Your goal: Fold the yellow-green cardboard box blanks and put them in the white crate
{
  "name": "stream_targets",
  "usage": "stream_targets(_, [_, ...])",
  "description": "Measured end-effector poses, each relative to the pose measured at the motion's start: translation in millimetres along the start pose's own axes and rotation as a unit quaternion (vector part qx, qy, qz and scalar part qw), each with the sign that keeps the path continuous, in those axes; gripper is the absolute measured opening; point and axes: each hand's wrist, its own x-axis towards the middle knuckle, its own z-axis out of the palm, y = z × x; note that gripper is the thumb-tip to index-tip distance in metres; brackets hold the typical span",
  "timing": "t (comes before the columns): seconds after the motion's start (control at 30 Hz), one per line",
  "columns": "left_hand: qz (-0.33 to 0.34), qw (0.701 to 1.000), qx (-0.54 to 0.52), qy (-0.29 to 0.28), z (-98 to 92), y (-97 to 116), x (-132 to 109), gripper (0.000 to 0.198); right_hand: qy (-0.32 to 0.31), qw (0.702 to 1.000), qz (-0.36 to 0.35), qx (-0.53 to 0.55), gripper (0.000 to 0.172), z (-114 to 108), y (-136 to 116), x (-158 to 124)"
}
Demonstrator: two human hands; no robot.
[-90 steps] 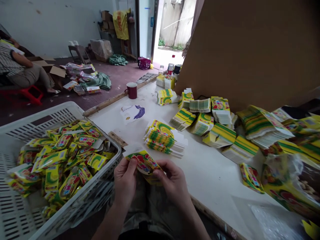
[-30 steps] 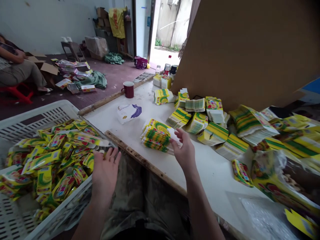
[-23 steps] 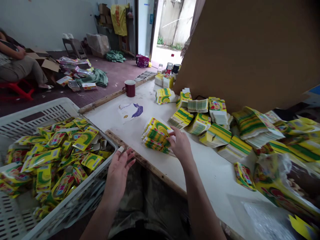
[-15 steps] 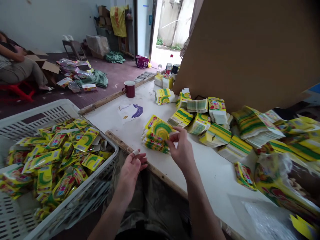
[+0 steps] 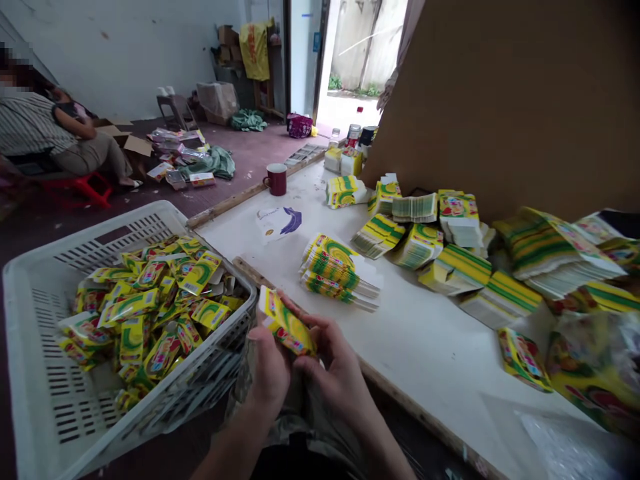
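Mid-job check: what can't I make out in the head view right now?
All in the head view:
Inside of the yellow carton: hidden by its own panels.
Left hand: most of its fingers hidden behind the carton.
White basket: much of its floor covered by the heaped packs.
Fine print on those packs: too small to read.
Printed plastic bag: cut off by the right edge.

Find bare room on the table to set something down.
The widest bare patch of table lies between the middle stack, the right-hand packet and the near wooden edge. A smaller one lies right of the mug. Other stacks crowd along the board.
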Motion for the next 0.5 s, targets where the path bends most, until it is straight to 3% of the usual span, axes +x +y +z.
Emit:
stream_targets(0.17, [-0.025,0.997,-0.074,0.018,-9.6,-15,2,0.027,0.021,0.999,-0.011,-0.047,0.020,-22,-5,9])
stream_targets(0.23, [-0.022,0.996,-0.082,0.012,-17.3,-14,8,0.021,0.033,0.991,-0.042,-0.119,0.021,-33,-7,9])
stream_targets(0.3, [0.006,0.997,-0.080,-0.022,-27.9,-7,14,0.036,0.039,0.972,-0.101,-0.211,0.027,-44,-8,9])
stream_targets(0.37, [0.046,0.996,-0.035,-0.070,-38.1,5,19,0.067,0.028,0.932,-0.169,-0.319,0.035,-53,-11,8])
stream_targets(0.43, [0.062,0.985,0.091,-0.131,-42.9,18,20,0.096,-0.013,0.889,-0.227,-0.398,0.040,-56,-14,7])
stream_targets(0.5, [0.038,0.947,0.240,-0.212,-40.2,25,17,0.098,-0.052,0.867,-0.259,-0.423,0.044,-54,-16,5])
